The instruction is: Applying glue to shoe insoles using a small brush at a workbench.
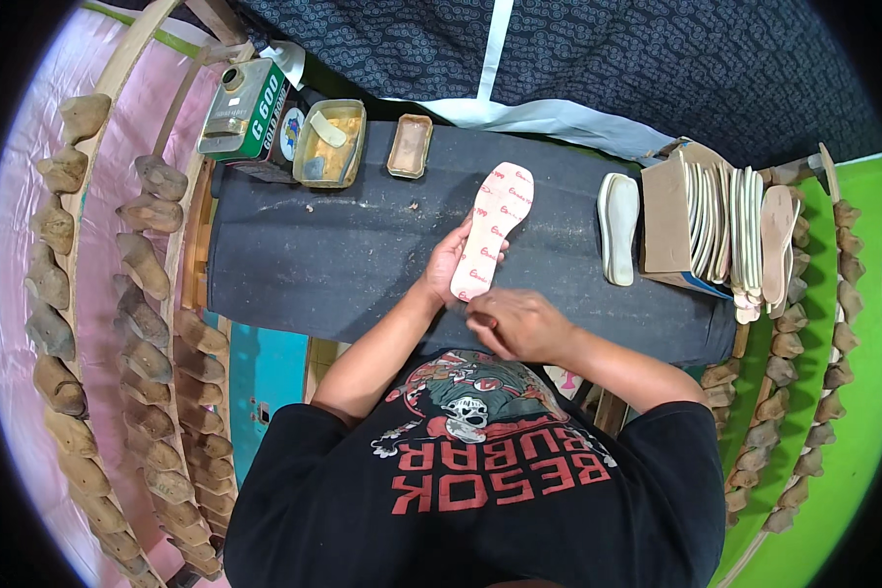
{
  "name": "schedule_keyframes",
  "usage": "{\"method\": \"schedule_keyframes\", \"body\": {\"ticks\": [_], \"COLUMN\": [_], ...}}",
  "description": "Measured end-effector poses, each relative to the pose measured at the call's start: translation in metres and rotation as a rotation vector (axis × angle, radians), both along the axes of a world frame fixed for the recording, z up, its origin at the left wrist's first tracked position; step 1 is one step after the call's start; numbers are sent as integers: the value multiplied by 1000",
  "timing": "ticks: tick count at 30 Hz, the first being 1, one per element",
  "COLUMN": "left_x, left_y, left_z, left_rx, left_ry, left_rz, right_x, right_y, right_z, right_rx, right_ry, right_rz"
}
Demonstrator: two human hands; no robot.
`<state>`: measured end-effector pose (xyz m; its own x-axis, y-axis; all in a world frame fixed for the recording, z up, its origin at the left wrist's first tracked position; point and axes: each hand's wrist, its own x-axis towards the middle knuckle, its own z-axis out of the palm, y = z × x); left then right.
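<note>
Insole (pixel 495 230) in left hand (pixel 444 260), box (pixel 664 218) of soles (pixel 745 225), perhaps-gluey tub (pixel 361 132)

Red script repeated on pale insole (pixel 493 232); white characters seen on green can (pixel 250 120); red block letters printed on black shirt (pixel 475 480).

Two bare forearms (pixel 382 338) reach inward from either side, the left hand (pixel 445 265) wrapped in a grip, the right hand (pixel 527 325) curled nearby.
</note>
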<state>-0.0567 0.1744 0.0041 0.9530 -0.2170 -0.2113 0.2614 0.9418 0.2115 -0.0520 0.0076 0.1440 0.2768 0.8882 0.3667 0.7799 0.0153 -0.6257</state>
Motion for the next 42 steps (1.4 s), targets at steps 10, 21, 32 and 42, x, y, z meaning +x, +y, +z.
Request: {"method": "schedule_keyframes", "body": {"ticks": [10,21,32,42], "left_x": [4,5,-7,-6], "left_y": [9,6,9,6], "left_z": [18,20,17,14], "left_rx": [74,102,55,21], "left_ry": [8,-42,-53,-30], "left_rz": [124,-21,-44,-51], "right_x": [34,45,27,11], "right_y": [-6,-4,-8,-12], "right_z": [40,20,4,11], "right_rx": [114,40,-74,-51], "right_ry": [164,3,6,-25], "right_rz": [-251,-304,-92,-20]}}
